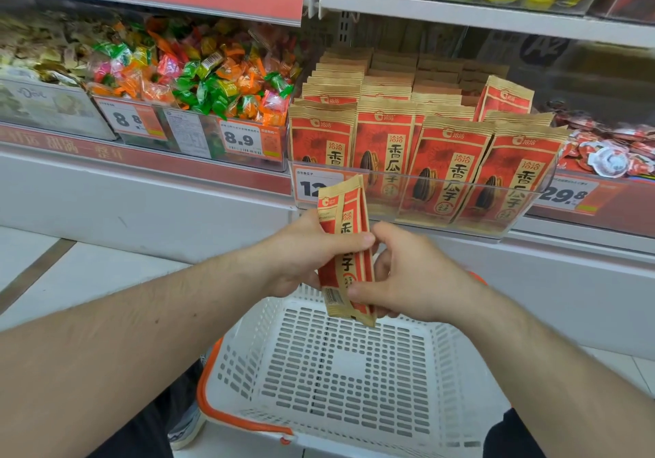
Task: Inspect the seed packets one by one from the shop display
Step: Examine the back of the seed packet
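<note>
A red and tan seed packet (343, 209) stands upright between my two hands, above a white basket. My left hand (301, 255) grips its middle from the left, thumb across the front. My right hand (414, 277) pinches its lower right edge, thumb near the barcode. Several rows of the same packets (443, 160) stand in a clear plastic display bin (418, 225) on the shelf just behind and to the right.
The white perforated basket (460, 358) with an orange rim sits below my hands. Wrapped candies (198, 78) fill a bin at the left with price tags. Red-wrapped snacks (613, 153) lie at the right. A higher shelf overhangs the display.
</note>
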